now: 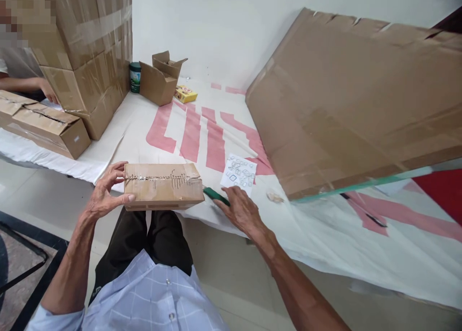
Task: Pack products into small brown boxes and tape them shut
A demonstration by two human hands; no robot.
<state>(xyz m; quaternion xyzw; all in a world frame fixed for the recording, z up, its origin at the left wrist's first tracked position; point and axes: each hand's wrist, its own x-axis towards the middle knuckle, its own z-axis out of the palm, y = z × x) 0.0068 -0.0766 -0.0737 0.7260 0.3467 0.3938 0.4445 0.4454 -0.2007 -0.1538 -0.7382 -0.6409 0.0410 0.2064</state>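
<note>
A brown cardboard box (pixel 164 189) lies at the table's front edge, partly over it, with clear tape along its top seam. The seam looks torn and ragged. My left hand (pixel 106 191) grips the box's left end, thumb on the near side and fingers behind. In my right hand (pixel 240 208) is a green utility knife (pixel 216 196), its tip pointing at the box's right end. Whether the tip touches the cardboard I cannot tell. Just beyond my right hand lies a white paper (pixel 238 172) with small drawn shapes.
Taped cartons (pixel 97 61) are stacked at the left, near another person's hand (pixel 48 90) and a long box (pixel 43 124). Farther back stand a dark green cup (pixel 134 77), an open carton (pixel 162 78) and a yellow packet (pixel 185 94). A large cardboard piece (pixel 353 100) leans at the right.
</note>
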